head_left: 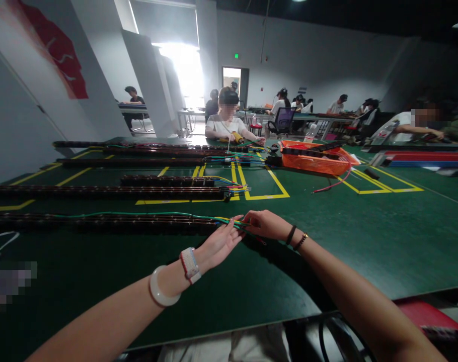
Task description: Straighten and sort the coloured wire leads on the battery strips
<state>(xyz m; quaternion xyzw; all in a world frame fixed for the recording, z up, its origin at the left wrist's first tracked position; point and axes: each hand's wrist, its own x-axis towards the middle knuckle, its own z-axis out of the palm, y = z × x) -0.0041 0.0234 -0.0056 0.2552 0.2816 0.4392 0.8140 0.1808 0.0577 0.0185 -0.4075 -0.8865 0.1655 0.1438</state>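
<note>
Both my hands meet at the right end of a long black cable chain that lies across the green table. Green and yellow wires come out of its end. My left hand is under these wires, palm up, with its thumb against them. Closed in a pinch, my right hand grips the wires just beyond my left fingertips. A dark wire end with a small ring terminal sticks out below my right hand. A green wire runs along the top of the chain. The exact wires between my fingers are partly hidden.
More cable chains lie parallel farther back on the green table, over yellow tape outlines. An orange basket with dark parts stands at the back right. Across the table a co-worker handles a yellow tool. A white strap lies far left.
</note>
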